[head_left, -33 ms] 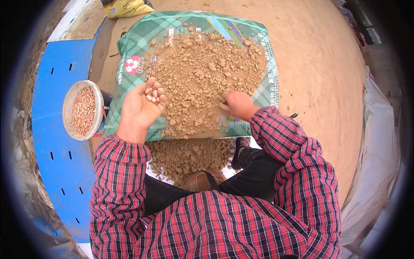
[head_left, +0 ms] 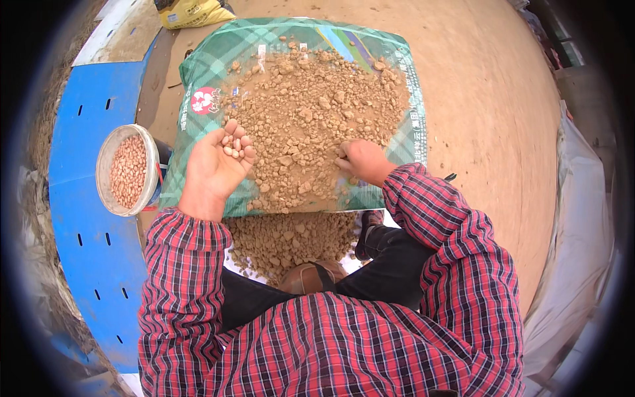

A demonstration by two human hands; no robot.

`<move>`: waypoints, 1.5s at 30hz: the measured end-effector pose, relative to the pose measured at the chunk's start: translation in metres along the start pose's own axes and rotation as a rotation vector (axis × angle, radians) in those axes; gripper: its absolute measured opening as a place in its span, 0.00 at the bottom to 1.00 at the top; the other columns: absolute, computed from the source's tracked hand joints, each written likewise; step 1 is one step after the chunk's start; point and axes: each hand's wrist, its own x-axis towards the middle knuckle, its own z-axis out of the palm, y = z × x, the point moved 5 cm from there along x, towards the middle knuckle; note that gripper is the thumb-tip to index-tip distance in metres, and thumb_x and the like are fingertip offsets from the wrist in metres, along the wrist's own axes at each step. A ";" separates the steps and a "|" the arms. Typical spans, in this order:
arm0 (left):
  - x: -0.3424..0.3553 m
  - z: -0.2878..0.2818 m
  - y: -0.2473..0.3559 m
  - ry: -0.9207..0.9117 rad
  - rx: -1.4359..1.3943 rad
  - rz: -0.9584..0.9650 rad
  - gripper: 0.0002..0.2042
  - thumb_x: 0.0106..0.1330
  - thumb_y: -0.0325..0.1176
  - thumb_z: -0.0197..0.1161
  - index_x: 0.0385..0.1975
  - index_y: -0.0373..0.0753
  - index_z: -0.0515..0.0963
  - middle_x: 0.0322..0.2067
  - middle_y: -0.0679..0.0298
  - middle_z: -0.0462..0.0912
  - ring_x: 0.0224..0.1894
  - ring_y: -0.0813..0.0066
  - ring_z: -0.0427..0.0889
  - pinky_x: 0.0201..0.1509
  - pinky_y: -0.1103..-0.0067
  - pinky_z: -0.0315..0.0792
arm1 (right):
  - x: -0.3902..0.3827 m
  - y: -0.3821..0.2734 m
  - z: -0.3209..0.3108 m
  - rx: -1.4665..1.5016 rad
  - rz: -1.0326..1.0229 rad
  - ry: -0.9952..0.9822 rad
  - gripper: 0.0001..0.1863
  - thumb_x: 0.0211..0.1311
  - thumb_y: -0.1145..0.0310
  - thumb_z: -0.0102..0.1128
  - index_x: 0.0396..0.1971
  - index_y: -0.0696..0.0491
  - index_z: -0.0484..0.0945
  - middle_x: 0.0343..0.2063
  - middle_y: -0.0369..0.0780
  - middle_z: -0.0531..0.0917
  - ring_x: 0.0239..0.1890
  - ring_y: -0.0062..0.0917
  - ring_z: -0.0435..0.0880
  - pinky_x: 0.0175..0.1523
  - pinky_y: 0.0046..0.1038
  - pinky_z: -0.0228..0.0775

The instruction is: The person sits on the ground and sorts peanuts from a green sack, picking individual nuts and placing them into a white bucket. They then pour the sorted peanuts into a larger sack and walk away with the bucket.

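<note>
The person is sitting on the ground with a green plaid woven sack (head_left: 198, 165) lying flat in front of them, its long axis running away from the body toward the top of the view, its far edge pointing at a yellow bag (head_left: 192, 12). A heap of brown soil clods (head_left: 311, 112) is spreading over the sack's middle, and a second, smaller heap of soil (head_left: 284, 238) is lying just below the sack's near edge, beside a brown shoe (head_left: 311, 276). The left hand (head_left: 215, 165) is hovering palm-up over the sack's left part, fingers half curled into a cup, and is cradling a few pale peanuts (head_left: 235, 147) at the base of the fingers. The right hand (head_left: 360, 160) is resting knuckles-up on the right side of the large heap, fingers bent down into the clods; whether it is gripping anything cannot be told. A white bucket (head_left: 106, 142) is standing just left of the sack on a blue perforated board (head_left: 79, 251), and it is holding more pinkish peanuts. Both forearms are wearing red plaid sleeves (head_left: 436, 218).
</note>
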 end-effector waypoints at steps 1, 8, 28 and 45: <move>0.000 0.001 0.000 -0.006 -0.004 -0.005 0.12 0.74 0.34 0.43 0.46 0.37 0.72 0.37 0.64 0.76 0.37 0.71 0.75 0.42 0.73 0.73 | 0.000 0.000 0.000 0.031 0.015 -0.014 0.11 0.55 0.62 0.57 0.27 0.57 0.76 0.26 0.46 0.81 0.33 0.43 0.82 0.39 0.42 0.74; -0.002 0.000 -0.008 0.027 0.033 -0.024 0.12 0.74 0.33 0.42 0.47 0.38 0.73 0.37 0.64 0.76 0.37 0.72 0.75 0.42 0.74 0.73 | 0.003 -0.003 0.001 0.016 0.091 -0.034 0.13 0.55 0.60 0.60 0.28 0.56 0.76 0.26 0.47 0.81 0.34 0.43 0.82 0.39 0.42 0.73; -0.008 0.004 -0.023 0.062 0.186 0.013 0.12 0.74 0.33 0.43 0.48 0.32 0.70 0.41 0.58 0.75 0.43 0.66 0.76 0.49 0.70 0.75 | 0.014 -0.073 -0.059 0.991 0.001 -0.129 0.14 0.61 0.62 0.64 0.36 0.59 0.80 0.23 0.32 0.80 0.26 0.15 0.78 0.31 0.21 0.71; -0.037 -0.095 0.080 0.334 -0.062 0.344 0.17 0.76 0.36 0.38 0.53 0.31 0.67 0.45 0.55 0.73 0.45 0.61 0.74 0.51 0.68 0.71 | -0.010 -0.037 -0.030 0.638 0.124 -0.325 0.15 0.71 0.59 0.51 0.32 0.56 0.76 0.23 0.33 0.78 0.24 0.16 0.77 0.30 0.22 0.69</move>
